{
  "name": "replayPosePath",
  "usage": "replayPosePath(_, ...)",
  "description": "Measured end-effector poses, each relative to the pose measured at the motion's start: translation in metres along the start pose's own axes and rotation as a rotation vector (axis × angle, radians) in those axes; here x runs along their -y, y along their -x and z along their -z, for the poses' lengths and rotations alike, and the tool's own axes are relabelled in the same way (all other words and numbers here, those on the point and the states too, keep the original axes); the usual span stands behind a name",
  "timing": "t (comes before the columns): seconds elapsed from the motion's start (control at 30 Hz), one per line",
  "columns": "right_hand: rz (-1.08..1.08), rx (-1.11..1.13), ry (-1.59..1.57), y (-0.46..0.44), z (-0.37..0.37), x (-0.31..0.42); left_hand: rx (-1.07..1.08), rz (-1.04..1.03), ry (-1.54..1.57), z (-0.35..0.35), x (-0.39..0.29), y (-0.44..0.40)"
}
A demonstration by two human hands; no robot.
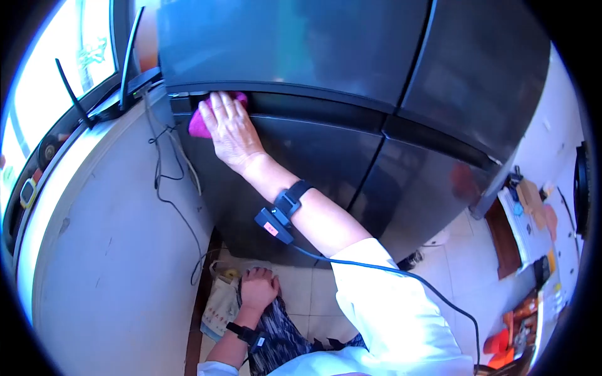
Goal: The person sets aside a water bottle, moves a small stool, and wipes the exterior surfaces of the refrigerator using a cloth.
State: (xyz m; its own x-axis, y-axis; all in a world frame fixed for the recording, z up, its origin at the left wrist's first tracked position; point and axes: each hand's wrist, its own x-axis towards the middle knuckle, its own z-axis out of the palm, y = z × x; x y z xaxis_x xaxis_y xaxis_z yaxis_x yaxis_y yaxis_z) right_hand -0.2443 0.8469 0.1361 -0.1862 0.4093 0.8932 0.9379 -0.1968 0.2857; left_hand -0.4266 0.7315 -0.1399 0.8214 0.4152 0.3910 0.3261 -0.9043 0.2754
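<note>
Stretched forward, my right hand presses a pink cloth against the left end of the handle groove on a dark refrigerator. The cloth shows on both sides of the fingers, and part of it is hidden beneath them. My left hand is low in the view, resting on my knee over patterned trousers. Its fingers are bent over the knee, and nothing shows in them. Each wrist wears a black strap with a small device, and a cable runs from the right one.
A router with two antennas stands on the window sill at the left, its cables hanging down the white wall. A printed bag lies by my left hand. Shelves with assorted items are at the far right, beyond the tiled floor.
</note>
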Motion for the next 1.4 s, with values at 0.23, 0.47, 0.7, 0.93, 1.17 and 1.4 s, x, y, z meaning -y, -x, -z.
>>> replayPosePath(0.23, 0.059, 0.054, 0.108, 0.053, 0.093, -0.074, -0.021, -0.021, -0.031, 0.010, -0.007, 0.002)
replayPosePath(0.47, -0.025, 0.127, 0.334, 0.130, 0.194, -0.152, -0.019, -0.035, -0.059, 0.007, -0.002, 0.004)
replayPosePath(0.7, 0.034, 0.453, 0.327, 0.227, 0.183, -0.131, 0.003, -0.064, -0.071, 0.000, -0.004, 0.002)
replayPosePath(0.93, 0.233, 0.604, 0.208, 0.242, 0.179, -0.121, 0.007, -0.076, -0.092, -0.002, -0.011, -0.002)
replayPosePath(1.17, 0.081, 0.286, 0.256, 0.129, 0.153, -0.112, 0.028, -0.061, -0.103, -0.002, -0.014, -0.004)
replayPosePath(1.4, 0.395, 0.533, 0.038, 0.229, 0.114, -0.089, -0.013, -0.075, -0.068, -0.001, -0.012, -0.007)
